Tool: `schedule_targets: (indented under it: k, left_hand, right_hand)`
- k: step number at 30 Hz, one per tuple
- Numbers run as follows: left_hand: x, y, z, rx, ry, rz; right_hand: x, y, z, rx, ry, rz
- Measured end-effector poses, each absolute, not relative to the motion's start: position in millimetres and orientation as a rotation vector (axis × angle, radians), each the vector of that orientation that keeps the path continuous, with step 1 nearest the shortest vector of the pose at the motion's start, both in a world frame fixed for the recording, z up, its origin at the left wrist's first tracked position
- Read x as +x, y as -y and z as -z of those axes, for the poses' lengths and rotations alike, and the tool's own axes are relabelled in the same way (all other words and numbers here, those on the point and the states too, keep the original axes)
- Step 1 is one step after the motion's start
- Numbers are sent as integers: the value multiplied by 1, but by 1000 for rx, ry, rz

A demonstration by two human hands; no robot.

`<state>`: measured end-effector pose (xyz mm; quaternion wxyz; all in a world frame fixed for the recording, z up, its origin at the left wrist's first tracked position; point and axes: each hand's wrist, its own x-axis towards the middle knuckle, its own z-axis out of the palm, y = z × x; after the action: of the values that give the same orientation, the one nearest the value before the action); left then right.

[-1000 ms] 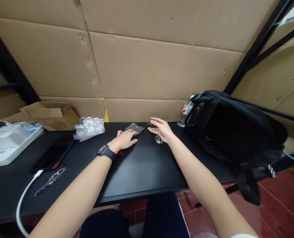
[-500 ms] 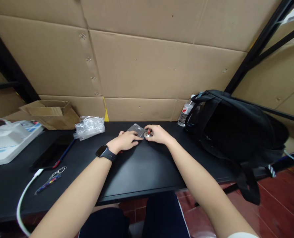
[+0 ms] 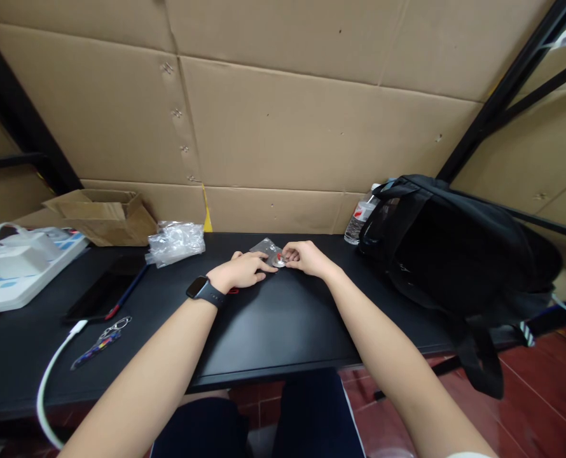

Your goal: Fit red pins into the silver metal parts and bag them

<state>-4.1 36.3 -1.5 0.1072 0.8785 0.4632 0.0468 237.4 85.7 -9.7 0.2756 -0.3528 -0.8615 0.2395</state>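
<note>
**While the left hand (image 3: 245, 270) rests on the bag (image 3: 266, 244), the right hand (image 3: 306, 259) pinches the disc (image 3: 277, 261)**

Because the bag looks so thin and floppy, my guess is the left hand lies palm down over its near side to stop it skating around the worktop (image 3: 287, 331). Fingers there are loosely spread, index reaching out right up to the disc, and nothing looks pinched between them. The right hand's grip is another story: thumb and fingertips pressed together on the disc's right side, by its red bit (image 3: 280, 256). Can't tell if they've got the rim or the red bit itself. Fingertips make sense to me, since it's small and a whole fist would cover it.

As for where it is: the disc sits at the bag's right end, between the two hands. On top of the plastic or inside? Can't tell. It seems to lie close to flat, shiny face up, and being round it has no real long axis. What shows of the bag slants from far left to near right, so its disc end points toward the right hand.
</note>
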Motion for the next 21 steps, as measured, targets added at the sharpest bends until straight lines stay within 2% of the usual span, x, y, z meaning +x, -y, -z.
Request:
schedule_targets:
  k: [3,9,12,18,21]
  left_hand:
    - [-4,-37,3,2581,-1339,-166]
    - [-3,-34,1,2575,-1301,-211]
    - [-2,-31,-1,2569,-1320,-173]
    - [2,-26,-7,2568,-1245,-188]
    - [0,-28,-9,2606,-1232,-311]
  right_hand:
    - [234,-86,13,-918,2307,-603]
    - [224,-82,10,-1167,2329,-92]
    - [219,-79,7,-1217,2331,38]
    - [206,-80,14,-1268,2304,115]
    - [211,-83,14,-1113,2359,-111]
